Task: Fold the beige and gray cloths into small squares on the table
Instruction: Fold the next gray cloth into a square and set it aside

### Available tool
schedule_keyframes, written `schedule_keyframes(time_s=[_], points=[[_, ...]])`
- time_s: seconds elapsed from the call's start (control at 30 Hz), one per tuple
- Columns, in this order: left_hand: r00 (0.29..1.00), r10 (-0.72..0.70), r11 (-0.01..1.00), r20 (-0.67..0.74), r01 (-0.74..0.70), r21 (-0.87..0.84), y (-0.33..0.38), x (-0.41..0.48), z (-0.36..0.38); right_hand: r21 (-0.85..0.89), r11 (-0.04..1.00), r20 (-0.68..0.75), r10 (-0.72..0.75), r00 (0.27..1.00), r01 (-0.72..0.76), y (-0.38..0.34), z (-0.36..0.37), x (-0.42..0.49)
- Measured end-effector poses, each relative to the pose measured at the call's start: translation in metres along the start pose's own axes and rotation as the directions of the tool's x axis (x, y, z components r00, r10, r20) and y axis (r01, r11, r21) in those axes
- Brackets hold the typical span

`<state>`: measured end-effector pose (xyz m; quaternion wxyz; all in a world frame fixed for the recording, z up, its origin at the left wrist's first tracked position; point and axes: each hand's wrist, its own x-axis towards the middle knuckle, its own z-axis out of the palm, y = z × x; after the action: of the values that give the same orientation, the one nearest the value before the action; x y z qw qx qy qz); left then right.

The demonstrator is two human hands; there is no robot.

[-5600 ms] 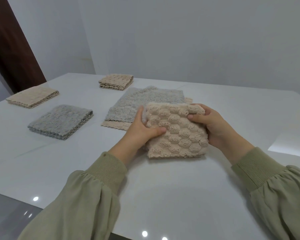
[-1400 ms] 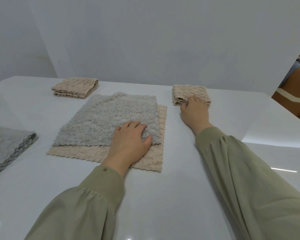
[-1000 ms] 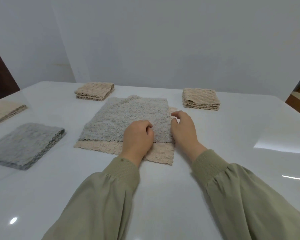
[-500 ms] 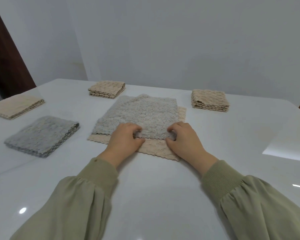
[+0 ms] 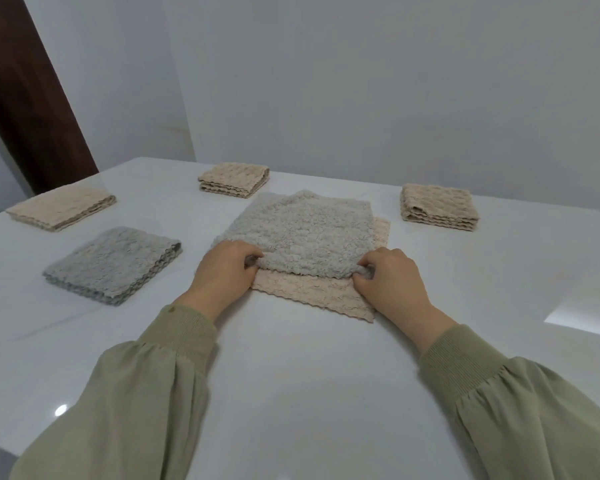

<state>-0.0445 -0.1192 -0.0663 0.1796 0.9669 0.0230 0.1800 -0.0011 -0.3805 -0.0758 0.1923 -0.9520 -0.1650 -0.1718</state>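
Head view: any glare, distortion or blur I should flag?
Head view: the glossy table shows a bright reflected patch at right and a small hot spot bottom left; head view, the wide lens tilts the dark brown panel and wall corner; head view, gray cloth is sharp, shadows soft.

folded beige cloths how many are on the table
3. The left beige square by the left edge, the far beige square beyond the spread gray cloth, the right beige square to its right. None seem hidden.
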Motion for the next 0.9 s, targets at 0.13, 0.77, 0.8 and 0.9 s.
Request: schedule_keyframes(time_s=[0.13,0.77,0.8,0.9], points=[[0.994,-0.069,0.997,-0.085,0.072,0.028,-0.006,0.0,-0.002,0.102,0.994,-0.055,0.039,0.998,-0.033,0.003,0.0,0.001],[0.986,-0.166,0.27,0.033,0.077,-0.96,0.019,-0.019,-0.048,0.614,0.789,-0.479,0.354,0.803,0.018,-0.005,-0.06,0.0],[0.976,-0.213,0.301,0.038,0.102,-0.948,0.017,-0.019,-0.047,0.601,0.797,-0.428,0.379,0.82,-0.054,-0.001,-0.062,0.002],[0.901,-0.435,0.463,-0.001,0.222,-0.858,0.014,-0.019,-0.035,0.451,0.87,-0.291,0.356,0.888,-0.2,0.006,-0.059,0.006]])
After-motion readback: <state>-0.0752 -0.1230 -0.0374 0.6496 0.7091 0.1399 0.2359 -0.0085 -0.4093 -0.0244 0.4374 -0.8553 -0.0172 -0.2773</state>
